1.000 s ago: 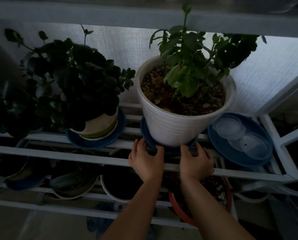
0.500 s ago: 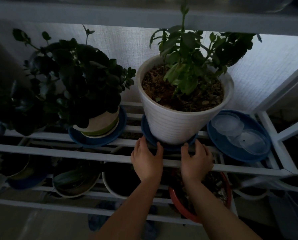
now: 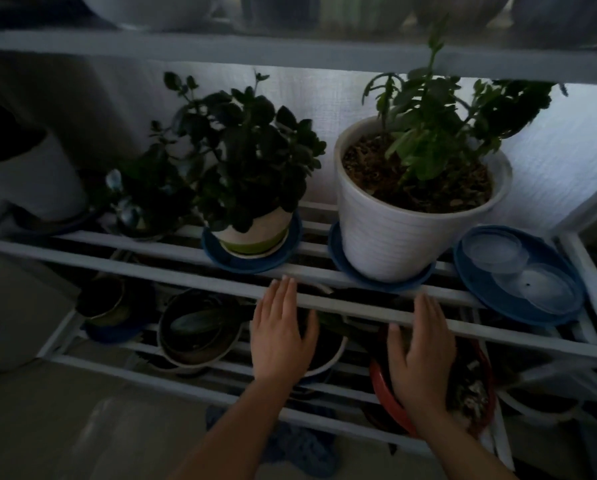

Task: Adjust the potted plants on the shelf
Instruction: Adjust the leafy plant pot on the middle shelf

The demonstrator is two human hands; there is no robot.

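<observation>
Front rail of the white slatted shelf (image 3: 193,271): bare along its length, with open slats between the small green-banded pot (image 3: 255,233) and the large white pot (image 3: 394,237) — a narrow gap. Right end taken up by a blue saucer (image 3: 477,285) holding clear lids (image 3: 519,268); the upper shelf board (image 3: 290,53) hangs close above the foliage. Lower tier crowded with pots — gaps there apparently tight, too dark to judge.

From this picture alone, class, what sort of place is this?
Probably a home plant corner by a window: a white slatted shelf holds a white pot and other potted plants on a blue saucer each, before a backlit curtain.
</observation>
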